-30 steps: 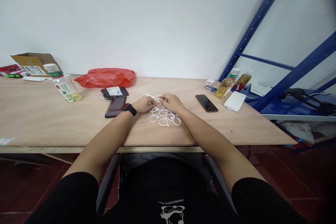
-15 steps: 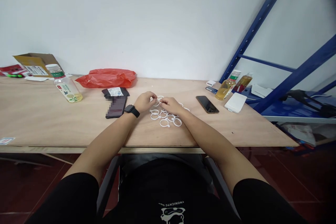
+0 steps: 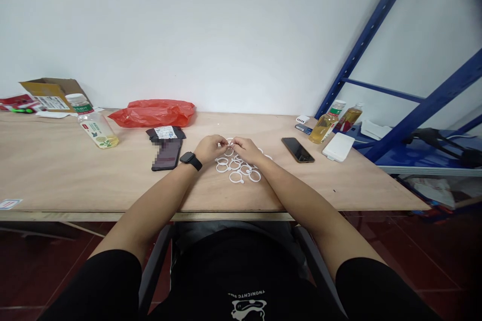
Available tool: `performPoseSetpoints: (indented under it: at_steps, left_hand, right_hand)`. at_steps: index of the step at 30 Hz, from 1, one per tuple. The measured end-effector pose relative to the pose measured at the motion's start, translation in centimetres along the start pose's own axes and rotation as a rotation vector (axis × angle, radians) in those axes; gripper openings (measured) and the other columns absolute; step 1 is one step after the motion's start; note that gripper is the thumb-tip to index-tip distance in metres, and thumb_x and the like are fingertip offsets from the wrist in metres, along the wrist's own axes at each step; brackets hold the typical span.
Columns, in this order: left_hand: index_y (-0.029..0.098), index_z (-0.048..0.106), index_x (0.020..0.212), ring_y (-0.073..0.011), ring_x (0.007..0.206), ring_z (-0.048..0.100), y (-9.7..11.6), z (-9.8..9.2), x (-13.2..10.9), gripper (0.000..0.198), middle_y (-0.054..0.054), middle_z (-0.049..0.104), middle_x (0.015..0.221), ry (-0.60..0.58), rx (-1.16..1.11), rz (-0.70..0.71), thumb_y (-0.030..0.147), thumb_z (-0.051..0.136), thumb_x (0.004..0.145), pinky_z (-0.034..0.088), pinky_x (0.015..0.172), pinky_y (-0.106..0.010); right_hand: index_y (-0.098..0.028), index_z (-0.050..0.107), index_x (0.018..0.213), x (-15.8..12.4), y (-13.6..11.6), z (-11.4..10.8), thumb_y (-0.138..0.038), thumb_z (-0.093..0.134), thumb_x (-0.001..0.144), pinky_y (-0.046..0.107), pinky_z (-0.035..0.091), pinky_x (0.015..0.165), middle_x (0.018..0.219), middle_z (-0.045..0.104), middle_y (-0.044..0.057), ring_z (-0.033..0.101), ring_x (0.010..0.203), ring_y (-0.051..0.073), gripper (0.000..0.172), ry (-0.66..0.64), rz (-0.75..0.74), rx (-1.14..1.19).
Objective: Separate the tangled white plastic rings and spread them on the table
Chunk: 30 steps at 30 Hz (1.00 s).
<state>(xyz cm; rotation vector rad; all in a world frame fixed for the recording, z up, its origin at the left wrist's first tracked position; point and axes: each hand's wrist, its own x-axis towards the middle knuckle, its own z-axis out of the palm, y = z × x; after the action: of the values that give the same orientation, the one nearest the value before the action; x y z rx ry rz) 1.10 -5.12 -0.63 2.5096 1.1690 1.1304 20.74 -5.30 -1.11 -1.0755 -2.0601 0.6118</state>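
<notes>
On plywood table (image 3: pixel 75 175) by white wall, both hands' fingers (image 3: pixel 222 144) pinching white ring (image 3: pixel 228 146)

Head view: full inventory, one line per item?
white rings: about ten, white, table centre by the hands
table: 1, light wood
phones: 2, dark, either side of the rings
bottles: 3, clear with yellow liquid, one left, two right
plastic bag: 1, red, table back
cardboard box: 1, brown, far left
white case: 1, right edge
shelving frame: 1, blue, right
left hand: pinching a ring, watch on wrist
right hand: pinching the same ring
</notes>
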Motion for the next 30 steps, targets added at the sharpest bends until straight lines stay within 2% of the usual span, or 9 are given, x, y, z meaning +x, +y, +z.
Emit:
performPoseSetpoints:
  at_steps: [5,14,20,25,30]
  left_hand:
    - [0.016,0.071,0.084,-0.0137,0.07,0.06,0.2,0.1,0.0,0.01,-0.004,0.067,0.08,0.019,0.013,0.09,0.016,0.064,0.077,0.047,0.068,-0.025]
    - [0.017,0.067,0.085,-0.0159,0.079,0.06,0.5,0.0,-0.2,0.01,-0.005,0.065,0.087,0.001,0.061,0.124,0.018,0.06,0.078,0.048,0.073,-0.028]
    - [0.017,0.067,0.082,-0.0158,0.076,0.06,0.9,0.1,-0.1,0.006,-0.005,0.065,0.084,0.002,0.069,0.156,0.018,0.062,0.078,0.046,0.07,-0.027]
    - [0.017,0.067,0.081,-0.015,0.073,0.06,1.3,0.3,0.1,0.005,-0.004,0.066,0.081,0.016,0.075,0.146,0.018,0.063,0.078,0.045,0.067,-0.027]
    - [0.018,0.068,0.079,-0.0151,0.075,0.061,1.3,0.4,0.2,0.005,-0.004,0.067,0.082,0.031,0.08,0.125,0.02,0.064,0.078,0.045,0.068,-0.026]
  right_hand:
    - [-0.019,0.061,0.076,0.0,0.1,0.0,-0.029,0.047,0.084,0.024,0.034,0.063,0.068,0.059,-0.003,0.052,0.066,0.013,0.018,0.007,-0.016,-0.014]
    - [-0.019,0.06,0.073,0.1,0.1,0.2,-0.029,0.047,0.083,0.024,0.035,0.064,0.065,0.058,-0.003,0.05,0.066,0.014,0.019,0.0,-0.037,-0.03]
    - [-0.02,0.06,0.067,0.2,-0.3,0.2,-0.023,0.044,0.077,0.025,0.037,0.064,0.064,0.059,-0.001,0.052,0.067,0.015,0.019,0.029,-0.039,-0.024]
    - [-0.019,0.06,0.061,0.7,-0.1,0.3,-0.021,0.042,0.073,0.025,0.04,0.063,0.062,0.062,0.0,0.057,0.065,0.015,0.021,0.043,0.043,0.127]
    - [-0.019,0.062,0.063,0.9,0.4,0.6,-0.018,0.043,0.071,0.025,0.044,0.065,0.063,0.064,0.0,0.059,0.065,0.015,0.02,0.067,0.042,0.206]
